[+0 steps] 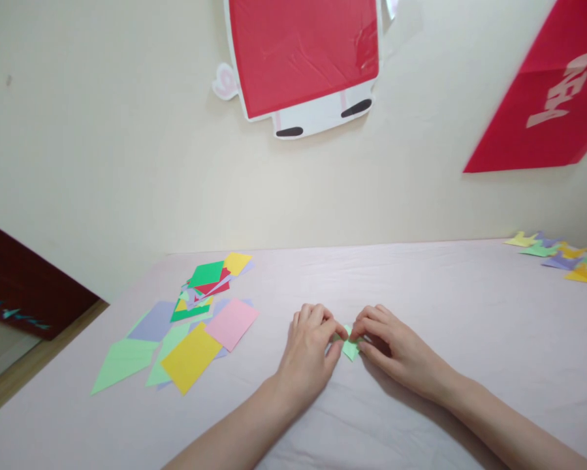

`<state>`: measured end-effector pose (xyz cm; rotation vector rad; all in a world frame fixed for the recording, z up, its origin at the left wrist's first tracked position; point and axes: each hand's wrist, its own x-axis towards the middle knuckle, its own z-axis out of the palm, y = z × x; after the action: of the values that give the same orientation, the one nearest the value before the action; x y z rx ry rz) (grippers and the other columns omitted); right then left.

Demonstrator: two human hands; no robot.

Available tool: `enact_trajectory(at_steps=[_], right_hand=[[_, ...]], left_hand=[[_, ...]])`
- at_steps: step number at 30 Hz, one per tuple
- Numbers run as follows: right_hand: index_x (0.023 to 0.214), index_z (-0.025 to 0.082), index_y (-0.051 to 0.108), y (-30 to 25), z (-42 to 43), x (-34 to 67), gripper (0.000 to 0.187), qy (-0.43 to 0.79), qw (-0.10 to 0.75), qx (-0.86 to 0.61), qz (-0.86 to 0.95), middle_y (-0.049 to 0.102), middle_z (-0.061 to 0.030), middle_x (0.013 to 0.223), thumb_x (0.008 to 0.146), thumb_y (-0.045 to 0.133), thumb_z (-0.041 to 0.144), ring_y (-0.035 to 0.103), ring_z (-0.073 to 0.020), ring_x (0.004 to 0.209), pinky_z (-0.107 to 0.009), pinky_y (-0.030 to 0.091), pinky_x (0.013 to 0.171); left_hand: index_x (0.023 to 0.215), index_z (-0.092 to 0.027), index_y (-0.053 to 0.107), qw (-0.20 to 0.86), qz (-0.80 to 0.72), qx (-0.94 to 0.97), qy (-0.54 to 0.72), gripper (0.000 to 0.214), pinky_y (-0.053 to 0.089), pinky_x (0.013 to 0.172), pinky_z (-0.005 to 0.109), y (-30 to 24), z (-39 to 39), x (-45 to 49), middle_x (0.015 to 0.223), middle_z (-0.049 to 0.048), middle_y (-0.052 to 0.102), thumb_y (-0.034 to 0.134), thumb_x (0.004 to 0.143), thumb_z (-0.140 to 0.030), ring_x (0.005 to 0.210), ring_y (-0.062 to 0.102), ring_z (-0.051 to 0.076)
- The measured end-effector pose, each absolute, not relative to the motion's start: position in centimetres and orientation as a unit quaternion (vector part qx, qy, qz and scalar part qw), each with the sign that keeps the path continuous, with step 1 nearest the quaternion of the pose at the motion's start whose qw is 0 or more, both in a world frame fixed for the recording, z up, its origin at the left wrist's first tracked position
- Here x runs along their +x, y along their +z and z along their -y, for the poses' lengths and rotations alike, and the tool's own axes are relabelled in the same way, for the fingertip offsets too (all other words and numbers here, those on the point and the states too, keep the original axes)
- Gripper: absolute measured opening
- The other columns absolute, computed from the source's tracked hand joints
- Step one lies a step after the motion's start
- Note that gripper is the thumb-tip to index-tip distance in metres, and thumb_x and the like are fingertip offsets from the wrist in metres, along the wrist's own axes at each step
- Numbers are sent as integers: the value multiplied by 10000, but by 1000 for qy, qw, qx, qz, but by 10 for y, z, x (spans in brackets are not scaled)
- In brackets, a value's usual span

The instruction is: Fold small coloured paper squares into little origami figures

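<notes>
A small light green folded paper lies on the pale tabletop in front of me, between my two hands. From the left, my left hand has its bent fingers on the paper's edge, thumb and index close together. My right hand grips the opposite side, its fingertips and thumb touching the paper. Both hands partly cover the paper, so its whole shape is hidden.
Loose coloured paper sheets, among them a yellow one and a pink one, are spread on the left. Several folded paper pieces line the far right. Behind the table rises a wall with red decorations.
</notes>
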<state>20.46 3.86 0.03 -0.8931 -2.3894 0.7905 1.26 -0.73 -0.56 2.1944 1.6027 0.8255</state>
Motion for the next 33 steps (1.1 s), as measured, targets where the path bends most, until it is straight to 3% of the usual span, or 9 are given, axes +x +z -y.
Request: enact_trajectory(at_steps=[3, 7, 20, 25, 33], right_hand=[[947, 225, 658, 2, -42, 208, 229, 268, 232, -270, 895, 602, -76, 989, 857, 502, 84, 526, -218, 918, -358, 453, 801], [890, 229, 663, -3, -46, 209, 196, 229, 223, -254, 913, 627, -66, 917, 914, 502, 120, 528, -217, 874, -345, 444, 764], [847, 207, 588, -4, -42, 208, 169, 231, 238, -292, 897, 599, -53, 835, 878, 474, 87, 515, -209, 803, -337, 425, 721], [829, 207, 586, -5, -47, 210, 251, 225, 246, -331, 883, 591, -51, 832, 793, 444, 4, 501, -215, 819, -350, 417, 740], [842, 220, 655, -7, -53, 212, 170, 282, 238, -342, 864, 613, -54, 864, 890, 518, 131, 505, -224, 866, -373, 409, 794]], left_hand=[[966, -240, 633, 140, -535, 791, 262, 284, 374, 843, 361, -4, 9, 10, 977, 18, 606, 504, 844, -17, 986, 481, 209], [1019, -238, 621, 121, -518, 813, 235, 377, 356, 873, 393, 1, 11, 9, 982, 24, 627, 486, 774, 14, 994, 486, 224], [861, -215, 629, 70, -511, 831, 206, 83, 328, 905, 420, 5, 2, 13, 902, 18, 650, 591, 855, -142, 954, 516, 224], [805, -178, 578, 23, -478, 857, 191, 106, 354, 879, 383, 5, -5, 18, 915, 28, 631, 568, 852, -83, 933, 503, 210], [831, -191, 571, 40, -471, 861, 185, 138, 357, 839, 366, 5, -13, 19, 885, 11, 631, 574, 837, -53, 902, 495, 206]])
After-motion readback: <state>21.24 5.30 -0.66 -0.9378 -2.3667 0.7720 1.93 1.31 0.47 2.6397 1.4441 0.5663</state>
